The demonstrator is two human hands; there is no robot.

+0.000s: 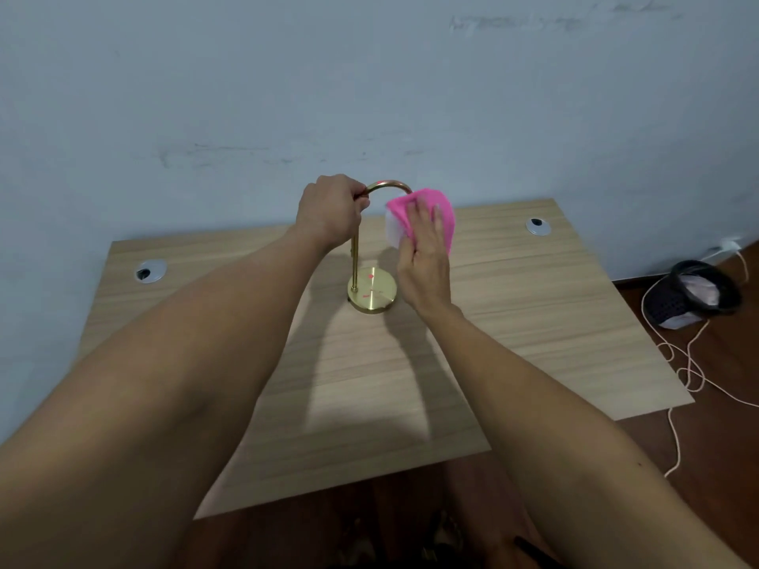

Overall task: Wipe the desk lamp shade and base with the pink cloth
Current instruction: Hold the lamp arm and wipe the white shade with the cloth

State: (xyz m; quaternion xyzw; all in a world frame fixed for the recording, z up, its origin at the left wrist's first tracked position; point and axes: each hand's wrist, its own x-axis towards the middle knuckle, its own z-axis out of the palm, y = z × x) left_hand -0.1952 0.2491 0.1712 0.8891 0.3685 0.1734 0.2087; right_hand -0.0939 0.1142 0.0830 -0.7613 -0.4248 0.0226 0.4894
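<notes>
Right hand point(425, 256) presses pink cloth point(427, 207) over seemingly white shade point(393, 230).

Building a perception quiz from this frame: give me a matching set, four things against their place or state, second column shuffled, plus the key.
Column 1
1. left hand
2. pink cloth
3. round brass lamp base
4. small dark bin

Column 2
A. on the floor, right of the desk
B. standing on the wooden desk
C. gripping the lamp's curved brass arm
D. pressed over the white shade by the right hand

Pairs: 1-C, 2-D, 3-B, 4-A
</notes>
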